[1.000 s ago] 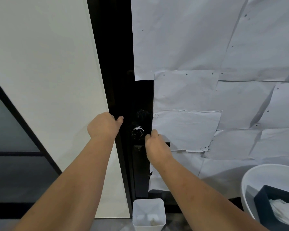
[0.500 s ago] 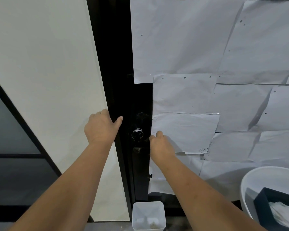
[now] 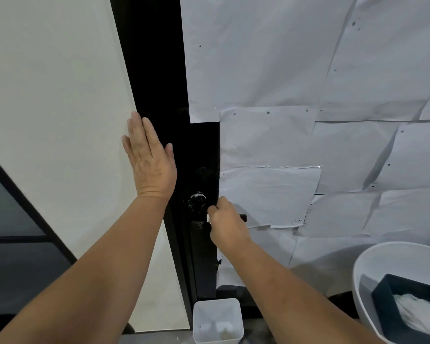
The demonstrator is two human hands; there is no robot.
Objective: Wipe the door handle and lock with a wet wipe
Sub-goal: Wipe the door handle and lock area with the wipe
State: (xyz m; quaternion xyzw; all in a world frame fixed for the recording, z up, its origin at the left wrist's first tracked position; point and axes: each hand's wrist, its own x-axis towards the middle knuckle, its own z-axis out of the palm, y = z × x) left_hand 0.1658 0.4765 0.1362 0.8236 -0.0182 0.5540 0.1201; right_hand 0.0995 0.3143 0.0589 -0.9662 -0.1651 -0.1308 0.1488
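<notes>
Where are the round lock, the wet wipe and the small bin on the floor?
round lock (image 3: 197, 202), head view, centre of its shiny face.
wet wipe (image 3: 208, 218), head view, white edge showing beside the right hand.
small bin (image 3: 217, 305), head view, its near-white back rim.

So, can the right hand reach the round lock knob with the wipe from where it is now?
Probably yes. The right hand, pinching the wet wipe, sits just right of and slightly below the lock knob, with nothing between them. The left hand lies flat higher up, clear of the knob.
</notes>
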